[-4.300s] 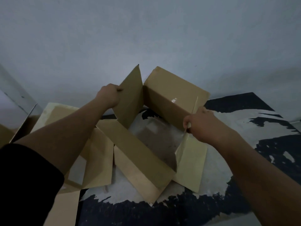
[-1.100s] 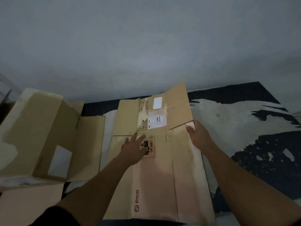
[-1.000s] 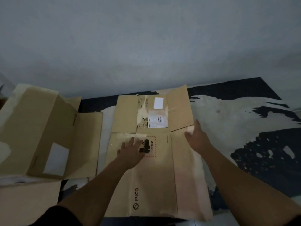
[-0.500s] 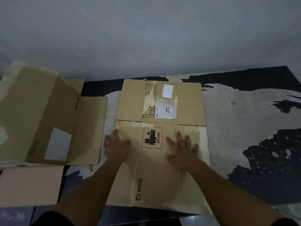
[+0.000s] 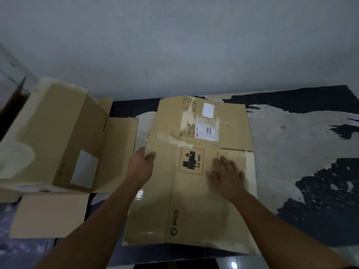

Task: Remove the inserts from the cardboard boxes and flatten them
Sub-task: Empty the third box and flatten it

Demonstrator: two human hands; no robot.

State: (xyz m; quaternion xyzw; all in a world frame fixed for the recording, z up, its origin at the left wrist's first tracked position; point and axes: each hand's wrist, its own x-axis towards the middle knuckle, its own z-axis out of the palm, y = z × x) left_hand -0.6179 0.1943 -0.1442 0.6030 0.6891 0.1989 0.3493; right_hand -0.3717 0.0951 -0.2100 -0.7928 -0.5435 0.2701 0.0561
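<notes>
A second box (image 5: 58,133) lies left of our work, half collapsed, its flaps splayed over the dark-and-pale rug (image 5: 310,142) and its left end cut off by the frame. A grey wall (image 5: 174,45) rises behind. We cannot read the label (image 5: 206,131) in the dim light. The flat box (image 5: 194,200) lies on the rug before us. Our left hand (image 5: 140,166) grips its left edge, thumb on top, fingers out of sight. Our right hand (image 5: 227,175), blurred, presses flat on it with fingers spread, just beside the sticker (image 5: 191,162).
</notes>
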